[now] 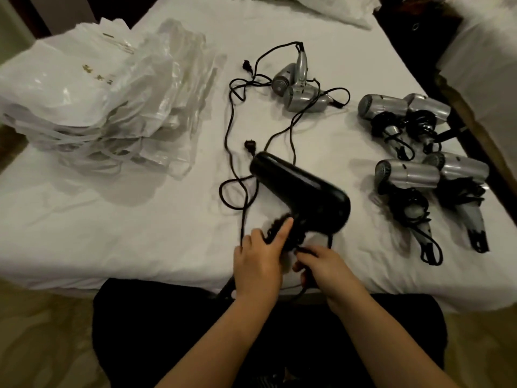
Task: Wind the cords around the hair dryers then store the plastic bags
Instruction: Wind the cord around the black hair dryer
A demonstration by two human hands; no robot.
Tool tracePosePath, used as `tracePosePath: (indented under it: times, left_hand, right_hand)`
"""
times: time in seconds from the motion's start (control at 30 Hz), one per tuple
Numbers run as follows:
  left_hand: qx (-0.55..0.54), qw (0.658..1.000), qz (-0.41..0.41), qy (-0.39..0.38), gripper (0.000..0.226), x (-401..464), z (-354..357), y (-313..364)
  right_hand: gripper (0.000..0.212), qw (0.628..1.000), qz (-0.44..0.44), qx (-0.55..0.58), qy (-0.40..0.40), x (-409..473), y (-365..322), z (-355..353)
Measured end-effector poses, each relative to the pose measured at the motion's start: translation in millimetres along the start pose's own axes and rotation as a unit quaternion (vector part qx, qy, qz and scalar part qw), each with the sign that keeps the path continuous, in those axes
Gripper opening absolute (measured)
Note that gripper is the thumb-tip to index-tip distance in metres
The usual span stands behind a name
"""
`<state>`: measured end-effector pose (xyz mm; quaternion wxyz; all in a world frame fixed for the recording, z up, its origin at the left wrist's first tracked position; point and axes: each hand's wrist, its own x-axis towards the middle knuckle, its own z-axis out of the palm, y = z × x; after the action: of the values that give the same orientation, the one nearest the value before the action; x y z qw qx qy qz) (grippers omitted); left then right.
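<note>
A black hair dryer (302, 191) lies on the white bed near the front edge. My left hand (258, 261) grips its handle, where black cord is wound in coils. My right hand (324, 266) pinches the cord just below the handle. The rest of this cord (237, 197) loops loosely across the sheet to a plug (249, 145). Two silver dryers (299, 88) with unwound cords lie at the back middle. Several silver dryers (414, 152) with cords wound round their handles lie at the right. A pile of clear plastic bags (106, 99) sits at the left.
The white sheet (112, 219) covers the bed; its front edge runs just before my hands. A dark wooden edge (475, 130) borders the bed on the right. A white pillow (321, 7) lies at the back.
</note>
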<state>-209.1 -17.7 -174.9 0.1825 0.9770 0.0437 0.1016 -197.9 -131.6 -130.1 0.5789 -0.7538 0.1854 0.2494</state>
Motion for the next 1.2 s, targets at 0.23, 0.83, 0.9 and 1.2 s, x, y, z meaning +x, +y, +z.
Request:
tracePosePath:
  times: [0.23, 0.83, 0.9, 1.2]
  left_hand:
    - [-0.262, 0.952, -0.064, -0.144, 0.067, 4.9, 3.6, 1.6]
    - [-0.338, 0.917, -0.164, -0.137, 0.063, 39.8, 6.7, 26.9]
    - [-0.309, 0.923, -0.158, -0.167, 0.077, 40.3, 8.2, 19.3]
    - [-0.468, 0.854, -0.188, -0.131, 0.059, 40.1, 1.6, 14.7]
  right_hand:
    - [0.016, 0.995, 0.002, 0.071, 0.067, 4.6, 21.6, -12.6]
    - [0.015, 0.965, -0.101, 0.236, 0.044, 35.9, 7.9, -15.1]
    - [0.016, 0.961, -0.091, 0.258, 0.041, 37.3, 13.7, -10.7]
    - [0.023, 0.955, 0.009, 0.295, 0.018, 44.7, 15.1, 3.3]
